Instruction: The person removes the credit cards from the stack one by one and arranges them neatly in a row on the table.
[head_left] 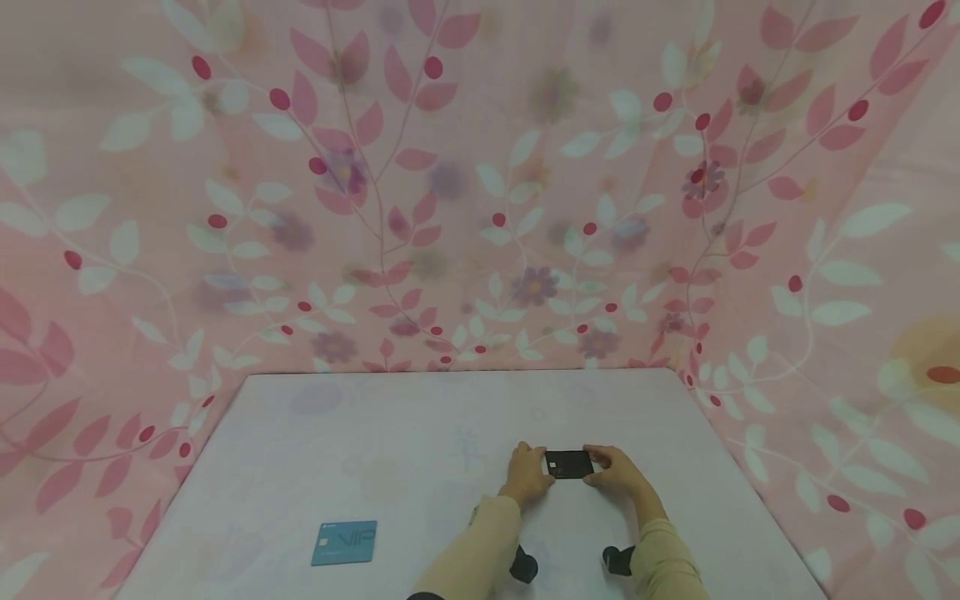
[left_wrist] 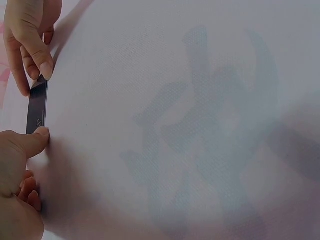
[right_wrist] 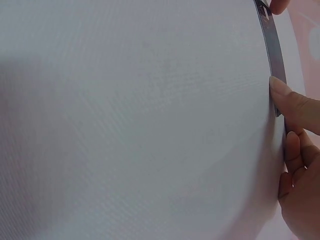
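The left hand (head_left: 527, 473) and right hand (head_left: 618, 475) pinch a thin black card (head_left: 573, 465) with a small pale square (head_left: 552, 466) on it.

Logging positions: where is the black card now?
In the head view, the black card is low, right of centre, held between the left hand and right hand, right of the blue card.

Black card (head_left: 573, 466): black face, pale chip | Blue card (head_left: 344, 543): medium blue, darker "VIP" lettering, pale chip | Table (head_left: 408, 467): white, faint blue-grey marks | Cloth (head_left: 465, 200): pink, printed with vines, pink and pale green leaves, red berries, muted purple flowers | Sleeves (head_left: 477, 546): plain pale khaki
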